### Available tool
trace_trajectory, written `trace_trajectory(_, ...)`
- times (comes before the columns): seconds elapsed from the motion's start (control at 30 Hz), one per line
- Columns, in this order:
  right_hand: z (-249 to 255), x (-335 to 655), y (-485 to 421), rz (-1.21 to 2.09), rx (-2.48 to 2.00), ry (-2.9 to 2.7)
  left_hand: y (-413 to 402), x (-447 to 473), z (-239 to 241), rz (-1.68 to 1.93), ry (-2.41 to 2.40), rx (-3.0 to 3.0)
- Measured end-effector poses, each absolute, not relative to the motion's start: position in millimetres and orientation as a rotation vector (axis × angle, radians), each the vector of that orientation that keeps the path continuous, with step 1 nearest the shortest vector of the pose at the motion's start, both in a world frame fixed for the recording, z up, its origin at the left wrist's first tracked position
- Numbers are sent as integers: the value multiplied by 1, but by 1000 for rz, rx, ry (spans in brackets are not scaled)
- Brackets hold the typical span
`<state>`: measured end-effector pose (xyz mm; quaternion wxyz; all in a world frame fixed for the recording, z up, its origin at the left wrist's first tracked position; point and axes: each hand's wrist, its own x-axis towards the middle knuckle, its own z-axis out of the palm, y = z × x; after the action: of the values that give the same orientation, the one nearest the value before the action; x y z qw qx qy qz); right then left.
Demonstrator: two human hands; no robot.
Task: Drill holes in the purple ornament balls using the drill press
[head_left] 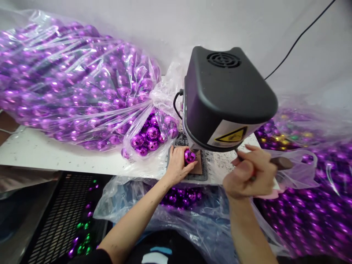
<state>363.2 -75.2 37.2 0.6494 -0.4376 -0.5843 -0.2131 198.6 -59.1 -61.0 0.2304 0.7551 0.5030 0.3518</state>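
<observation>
Under the front of a black machine (228, 88), my left hand (177, 165) has its fingers closed round a shiny purple faceted ball (190, 156). The ball stands above a brown board (197, 165) on a grey mat, close to the small tip below the machine's head. Lifted at the machine's right side, my right hand (251, 172) is wrapped round a lever with a brown handle end (282, 163) sticking out to the right. Part of the lever is covered by my fingers, and the hand is slightly blurred.
A big clear bag (74, 80) of purple balls fills the left of the white table (82, 161). Loose balls (152, 134) spill at its mouth. More purple balls (310, 216) lie at right, others in an open bag below. A black crate (60, 209) stands lower left.
</observation>
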Motion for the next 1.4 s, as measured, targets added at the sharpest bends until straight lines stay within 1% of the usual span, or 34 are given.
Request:
trace_trajectory(0.1, 91, 370, -59, -485, -1193, -1321, -57, 201, -61, 978, 1395, 2056)
trace_trajectory(0.2, 128, 377, -31, -232, -1308, -1361, -68, 191, -52, 1033, 1362, 1999)
trace_trajectory(0.27, 138, 378, -14, -103, -1325, -1357, -88, 177, -46, 1038, 1317, 1973)
trace_trajectory(0.4, 135, 378, -2, 4, -1271, -1297, -146, 146, -47, 780, 1223, 2086)
trace_trajectory(0.5, 134, 379, -6, 87, -1294, -1302, -166, 131, -49, 672, 1224, 2149)
trace_trajectory(0.57, 136, 380, -10, 131, -1315, -1328, -154, 122, -41, 719, 1236, 2149)
trace_trajectory(0.63, 139, 380, -12, 150, -1332, -1346, -126, 108, -26, 838, 1305, 2153)
trace_trajectory(0.7, 141, 380, -11, 132, -1351, -1336, -92, 89, -8, 1025, 1512, 2180)
trace_trajectory(0.73, 142, 380, -10, 128, -1364, -1327, -78, 79, 0, 1047, 1649, 2206)
trace_trajectory(0.83, 142, 378, -8, 153, -1403, -1291, -53, 49, 11, 835, 1883, 2390)
trace_trajectory(0.93, 142, 377, -7, 155, -1412, -1281, -50, 32, 4, 583, 1871, 2574)
trace_trajectory(1.03, 141, 377, -8, 138, -1394, -1294, -45, 25, -6, 487, 1909, 2620)
trace_trajectory(1.13, 141, 377, -9, 146, -1382, -1296, -30, 19, -4, 447, 1967, 2570)
trace_trajectory(1.23, 142, 377, -9, 184, -1388, -1298, -19, 15, 11, 550, 1920, 2490)
trace_trajectory(1.33, 141, 377, -9, 197, -1380, -1316, -29, 18, 32, 901, 1775, 2242)
trace_trajectory(1.4, 140, 377, -10, 185, -1351, -1330, -47, 27, 41, 1124, 1576, 1861)
